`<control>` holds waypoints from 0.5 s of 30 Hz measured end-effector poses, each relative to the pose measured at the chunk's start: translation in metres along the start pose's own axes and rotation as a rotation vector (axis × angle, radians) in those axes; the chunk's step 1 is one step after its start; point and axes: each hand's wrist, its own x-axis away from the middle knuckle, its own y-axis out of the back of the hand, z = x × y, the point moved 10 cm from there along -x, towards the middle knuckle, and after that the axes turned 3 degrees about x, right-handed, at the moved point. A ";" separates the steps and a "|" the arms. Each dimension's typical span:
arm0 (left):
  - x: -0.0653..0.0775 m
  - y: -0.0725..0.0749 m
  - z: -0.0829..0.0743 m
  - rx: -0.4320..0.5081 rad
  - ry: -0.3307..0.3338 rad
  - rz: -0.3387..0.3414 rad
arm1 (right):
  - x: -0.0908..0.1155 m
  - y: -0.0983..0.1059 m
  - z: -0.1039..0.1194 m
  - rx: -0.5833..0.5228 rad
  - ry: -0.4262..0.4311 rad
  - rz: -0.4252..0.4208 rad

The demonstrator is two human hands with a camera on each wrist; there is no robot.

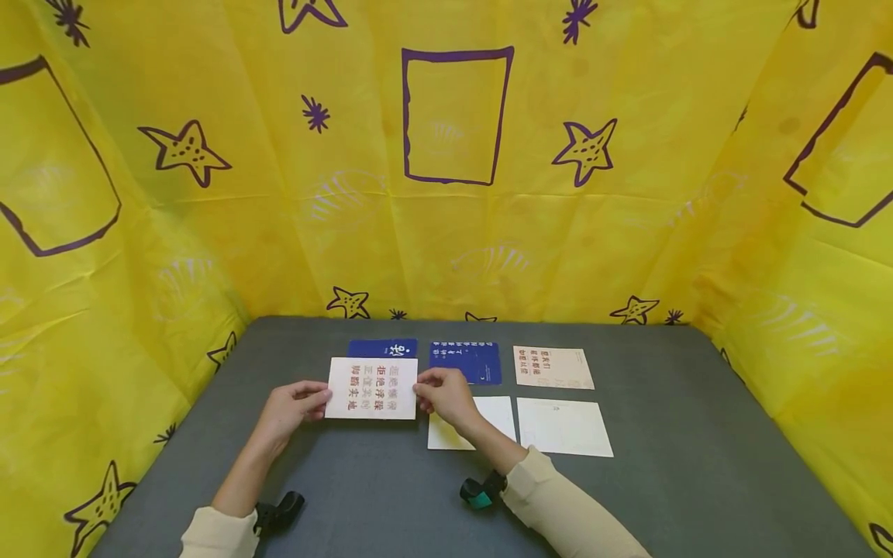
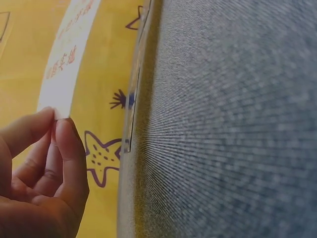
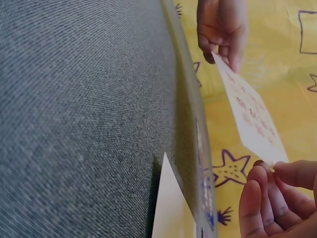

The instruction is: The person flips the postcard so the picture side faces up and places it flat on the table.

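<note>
A white card [image 1: 373, 387] printed with rows of reddish-brown characters is held up above the table between both hands. My left hand [image 1: 289, 411] pinches its left edge between thumb and fingers. At the opposite edge, my right hand [image 1: 449, 397] pinches it the same way. In the left wrist view the card [image 2: 67, 64] rises from the fingertips; the right wrist view shows the card [image 3: 250, 111] tilted, spanning both hands. Behind it, a blue card [image 1: 384, 348] lies partly hidden on the table.
On the grey table [image 1: 349, 496] lie another blue card [image 1: 481, 363], a cream card with dark characters [image 1: 554, 368], and two white cards: one [image 1: 497, 418] partly under my right forearm, the other [image 1: 565, 428] beside it. Yellow patterned cloth [image 1: 453, 232] walls in the back and sides.
</note>
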 end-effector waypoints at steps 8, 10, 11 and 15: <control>0.001 -0.003 0.007 0.010 0.027 0.017 | 0.001 -0.001 -0.005 -0.009 -0.015 -0.033; 0.001 -0.003 0.007 -0.001 0.030 0.014 | 0.002 -0.001 -0.006 -0.007 -0.020 -0.038; 0.001 -0.003 0.006 -0.004 0.031 0.014 | 0.002 -0.001 -0.006 -0.006 -0.023 -0.039; 0.001 -0.003 0.006 -0.020 0.038 0.009 | 0.002 -0.003 -0.009 -0.007 -0.032 -0.028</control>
